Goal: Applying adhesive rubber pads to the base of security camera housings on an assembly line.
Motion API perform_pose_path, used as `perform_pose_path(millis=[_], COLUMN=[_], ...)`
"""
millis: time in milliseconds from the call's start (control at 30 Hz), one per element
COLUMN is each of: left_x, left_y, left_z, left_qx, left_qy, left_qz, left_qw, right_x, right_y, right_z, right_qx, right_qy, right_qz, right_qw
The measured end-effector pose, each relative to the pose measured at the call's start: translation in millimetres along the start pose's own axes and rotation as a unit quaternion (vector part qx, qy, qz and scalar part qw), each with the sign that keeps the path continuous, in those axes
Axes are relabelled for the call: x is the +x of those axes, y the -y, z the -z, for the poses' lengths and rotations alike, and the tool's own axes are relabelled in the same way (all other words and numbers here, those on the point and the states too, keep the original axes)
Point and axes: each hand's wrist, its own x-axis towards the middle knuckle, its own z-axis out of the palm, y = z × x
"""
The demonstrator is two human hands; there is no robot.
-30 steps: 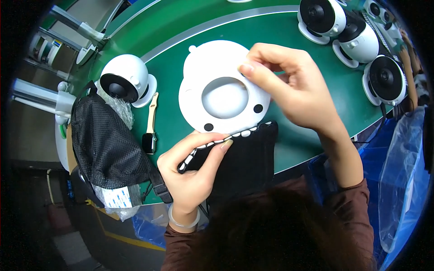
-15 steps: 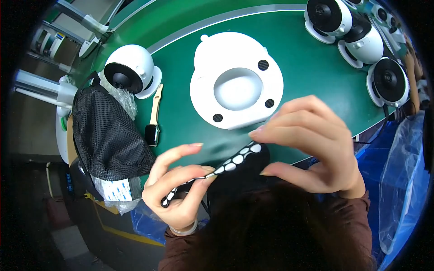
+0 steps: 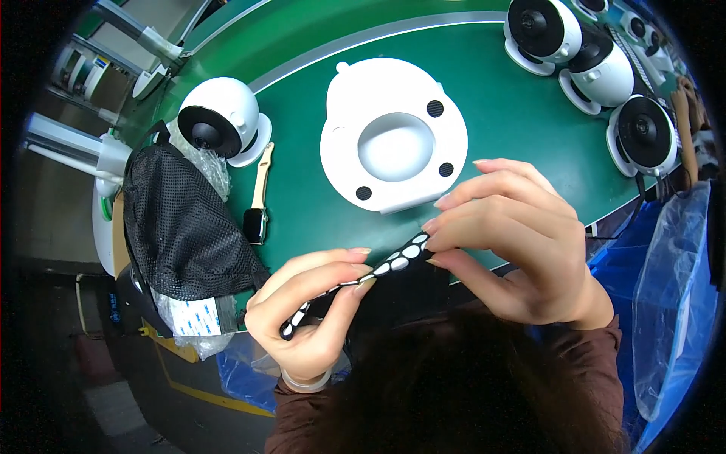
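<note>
Moved since half a second ago: the right hand [image 3: 529, 250] has closed in on the far end of the black sheet [image 3: 399, 262]; its thumb hung well off before. The left forefinger, stretched up earlier, has come down too.
Left hand: thumb and fingers of the left hand [image 3: 314, 306] are pinching the sheet around its middle, pretty clear grip tbh.
Right hand: fingertips bunched at the right end of the sheet. Can't tell if the thumb is really gripping or just resting close by.
Black sheet, where: between the two hands, at the near edge of the green table [image 3: 295, 98], just nearer than the white housing [image 3: 395, 144].
Black sheet, risk: if those ovals are sticky (my guess), one could cling to the wrong fingertip. The sheet's already bent, so a hard tug from the right might crease it or pull it out of the left pinch.
Black sheet, looks: dark and floppy, white rounded shapes along the edge, curling at the left end; lower part is lost in shadow.
White housing: lying on the table, three dark round pads [image 3: 435, 109] on its upward face, neither hand holding it.
</note>
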Motion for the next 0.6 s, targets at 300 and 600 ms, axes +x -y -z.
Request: perform_pose_path(millis=[300,600], left_x=[4,17], left_y=[9,20], left_z=[3,5], left_qx=[0.065,0.019], left_qy=[-0.009,-0.03], left_qz=[0.006,0.017], left_qw=[0.998,0.999], right_x=[17,45], right_y=[0,3], right_z=[6,30], right_qx=[-0.028,-0.025], right_qy=[0.009,0.005], right_qz=[0.106,0.107], right_qw=[0.994,0.994])
